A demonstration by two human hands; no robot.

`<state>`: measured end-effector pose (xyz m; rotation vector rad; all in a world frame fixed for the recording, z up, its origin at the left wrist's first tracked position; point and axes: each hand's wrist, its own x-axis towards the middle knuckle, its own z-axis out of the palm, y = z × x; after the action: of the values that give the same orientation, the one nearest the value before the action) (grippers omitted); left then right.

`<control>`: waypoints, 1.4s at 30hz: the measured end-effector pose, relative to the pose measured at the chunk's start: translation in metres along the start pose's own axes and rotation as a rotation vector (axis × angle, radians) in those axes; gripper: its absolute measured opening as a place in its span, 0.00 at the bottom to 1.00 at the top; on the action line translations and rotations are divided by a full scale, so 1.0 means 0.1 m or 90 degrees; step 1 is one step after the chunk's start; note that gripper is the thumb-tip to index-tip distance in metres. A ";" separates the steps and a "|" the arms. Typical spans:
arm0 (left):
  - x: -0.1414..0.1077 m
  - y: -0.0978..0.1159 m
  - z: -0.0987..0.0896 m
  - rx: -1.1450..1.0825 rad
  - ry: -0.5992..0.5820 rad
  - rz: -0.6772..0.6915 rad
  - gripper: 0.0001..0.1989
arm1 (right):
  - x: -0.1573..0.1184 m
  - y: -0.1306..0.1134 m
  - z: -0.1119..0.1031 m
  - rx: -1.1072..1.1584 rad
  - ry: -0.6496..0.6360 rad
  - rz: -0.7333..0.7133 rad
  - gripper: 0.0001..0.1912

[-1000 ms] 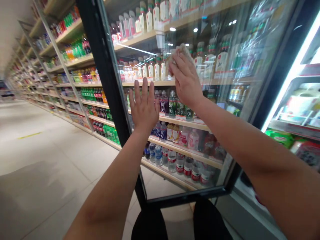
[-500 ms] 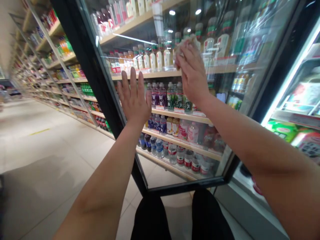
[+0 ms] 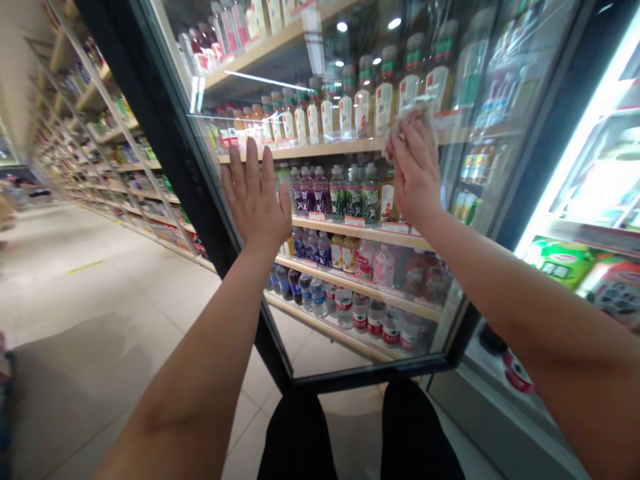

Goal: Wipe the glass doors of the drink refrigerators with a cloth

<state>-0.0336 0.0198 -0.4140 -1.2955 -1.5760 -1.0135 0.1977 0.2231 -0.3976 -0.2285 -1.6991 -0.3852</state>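
A glass door (image 3: 320, 347) with a black frame stands open in front of me. My left hand (image 3: 257, 200) lies flat against the left part of the glass, fingers spread, holding nothing. Higher and to the right, my right hand (image 3: 415, 170) presses a crumpled, pale cloth (image 3: 425, 113) with reddish patches to the glass. The fingers bend over the cloth and hide part of it. Rows of bottles on wooden shelves (image 3: 350, 232) show through the pane.
A lit cooler (image 3: 595, 230) with packages on its shelves is at the right. Long store shelves (image 3: 125, 133) run back on the left beside the tiled floor (image 3: 125, 300). My legs in black trousers are below the door.
My right hand and the cloth have moved down and to the right across the glass. My left hand stays flat on the pane, and the door's left edge appears slightly farther left.
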 end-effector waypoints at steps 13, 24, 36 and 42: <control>0.00 -0.06 0.04 0.015 0.022 0.015 0.35 | -0.30 0.62 -0.23 0.007 0.118 0.038 0.27; 0.00 -0.07 0.06 0.047 0.030 0.020 0.34 | -0.22 1.25 -0.36 0.045 0.192 0.132 0.30; 0.02 0.02 -0.03 0.007 -0.034 -0.031 0.35 | 0.18 1.33 -0.52 -0.014 0.138 0.243 0.34; -0.01 0.02 -0.03 0.044 -0.009 0.005 0.32 | 0.24 1.15 -0.35 0.004 0.171 0.218 0.31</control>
<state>-0.0309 0.0172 -0.4141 -1.2633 -1.6017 -0.9384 0.2674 0.3146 -0.3548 -0.4354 -1.3659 -0.1472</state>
